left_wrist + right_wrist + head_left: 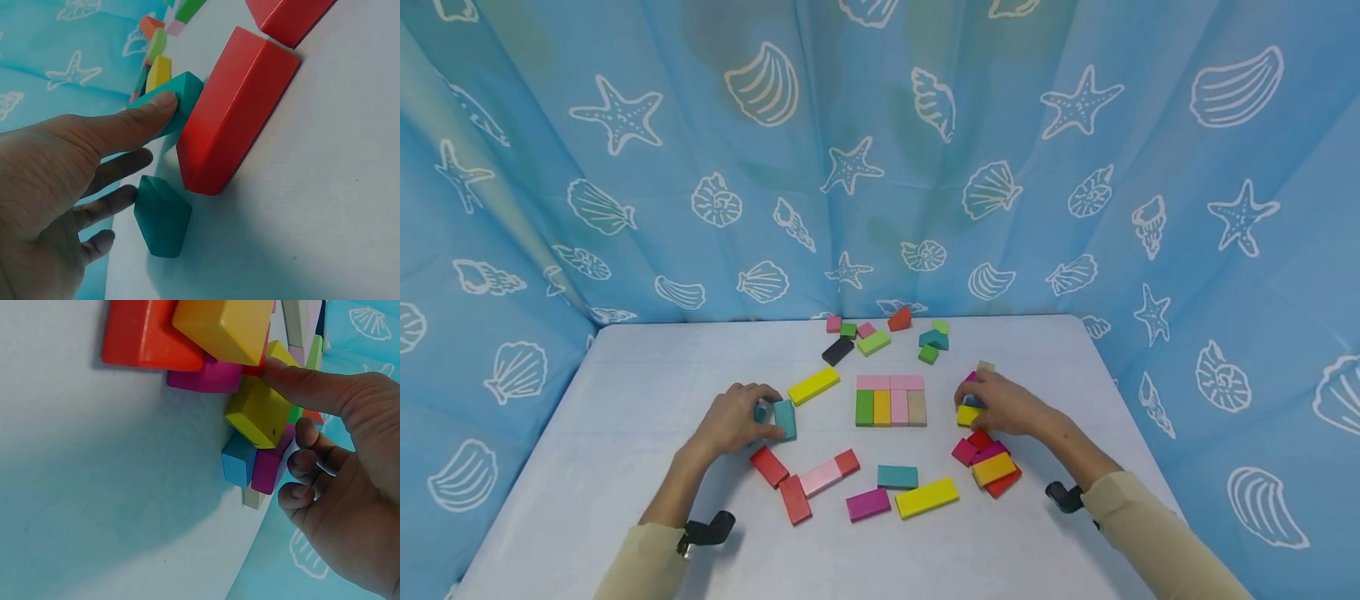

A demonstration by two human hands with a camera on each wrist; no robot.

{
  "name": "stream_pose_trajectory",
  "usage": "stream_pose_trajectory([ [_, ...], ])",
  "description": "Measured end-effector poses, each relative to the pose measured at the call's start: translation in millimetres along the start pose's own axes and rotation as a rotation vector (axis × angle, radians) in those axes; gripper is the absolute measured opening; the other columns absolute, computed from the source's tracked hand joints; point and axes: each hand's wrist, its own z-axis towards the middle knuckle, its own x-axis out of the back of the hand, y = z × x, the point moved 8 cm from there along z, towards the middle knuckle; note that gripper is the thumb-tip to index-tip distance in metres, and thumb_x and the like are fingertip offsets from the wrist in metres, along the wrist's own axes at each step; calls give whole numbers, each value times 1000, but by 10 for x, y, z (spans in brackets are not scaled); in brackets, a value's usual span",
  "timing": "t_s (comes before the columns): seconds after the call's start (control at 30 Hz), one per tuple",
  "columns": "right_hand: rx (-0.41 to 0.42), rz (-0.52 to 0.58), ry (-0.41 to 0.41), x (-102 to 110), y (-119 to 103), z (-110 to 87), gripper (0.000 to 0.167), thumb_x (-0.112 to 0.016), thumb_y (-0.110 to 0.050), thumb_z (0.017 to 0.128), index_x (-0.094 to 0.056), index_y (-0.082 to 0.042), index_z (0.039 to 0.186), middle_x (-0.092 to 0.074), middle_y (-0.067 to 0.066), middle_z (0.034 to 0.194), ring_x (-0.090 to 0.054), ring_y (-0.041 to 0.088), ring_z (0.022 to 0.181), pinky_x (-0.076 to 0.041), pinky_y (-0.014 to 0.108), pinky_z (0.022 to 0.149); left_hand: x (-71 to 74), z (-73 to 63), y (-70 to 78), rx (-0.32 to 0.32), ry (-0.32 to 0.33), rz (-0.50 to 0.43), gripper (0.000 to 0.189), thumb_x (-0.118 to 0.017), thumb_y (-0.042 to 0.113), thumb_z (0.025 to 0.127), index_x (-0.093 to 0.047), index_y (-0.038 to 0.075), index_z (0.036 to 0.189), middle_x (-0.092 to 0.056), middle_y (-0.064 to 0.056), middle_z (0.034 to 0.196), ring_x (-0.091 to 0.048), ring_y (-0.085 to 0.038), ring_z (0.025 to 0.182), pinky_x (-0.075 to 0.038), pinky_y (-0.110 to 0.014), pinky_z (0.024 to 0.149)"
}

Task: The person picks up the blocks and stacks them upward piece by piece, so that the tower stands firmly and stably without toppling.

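In the head view my left hand [736, 419] is over the left part of the table. It pinches a teal rectangular block [785, 420], with the thumb on its near face in the left wrist view; the index finger is hidden. A smaller angular teal block [164, 217] lies beside the other fingers. At the right, my right hand [1006, 403] holds a yellow block [259, 412] with its thumb on one edge, index finger out of sight. Blue [239, 459] and magenta [267, 469] blocks sit against the yellow one.
A flat rectangle of pink [872, 382], green, orange and beige blocks lies mid-table. Red [795, 500], pink, teal, purple and yellow [927, 498] blocks lie in front. An orange block [994, 469] tops a right-hand pile. Small blocks, one black [838, 351], lie behind.
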Motion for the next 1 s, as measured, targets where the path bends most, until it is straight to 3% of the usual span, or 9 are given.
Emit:
stream_pose_trajectory([
  [0.33,42,-19,0,-48,-57,-29,41,-85,-11,80,-68,-26,113,-60,0,115,-59,21,109,-58,35,86,-11,-44,29,10,-2,-111,47,-86,27,81,-63,17,121,-68,-2,107,-57,-20,94,-54,-39,84],
  [0.47,33,-15,2,-55,-49,-21,43,-87,-12,78,-67,-24,115,-63,-2,112,-58,19,107,-58,35,87,-34,-50,73,-29,-20,-206,44,-83,23,84,-61,18,122,-67,-3,103,-58,-19,89,-56,-34,79],
  [0.63,-1,14,-17,-67,-12,-30,41,-85,-12,81,-68,-17,118,-64,2,113,-58,19,106,-58,34,87,-66,-57,142,-95,-25,-248,44,-78,19,89,-65,21,131,-65,-1,103,-57,-18,89,-55,-29,75],
  [0.77,-15,2,-28,-70,36,-37,38,-84,-14,82,-69,-16,117,-64,2,113,-58,19,105,-58,32,84,-64,-58,180,-115,-6,-264,39,-75,19,91,-66,22,129,-64,1,101,-58,-17,90,-55,-28,74],
  [1.0,32,-8,-17,-14,18,-36,35,-84,-21,83,-69,-22,115,-67,-5,106,-60,15,99,-57,29,82,-62,-55,236,-112,4,-347,35,-75,19,91,-63,20,125,-68,-1,106,-62,-19,91,-56,-33,78],
])
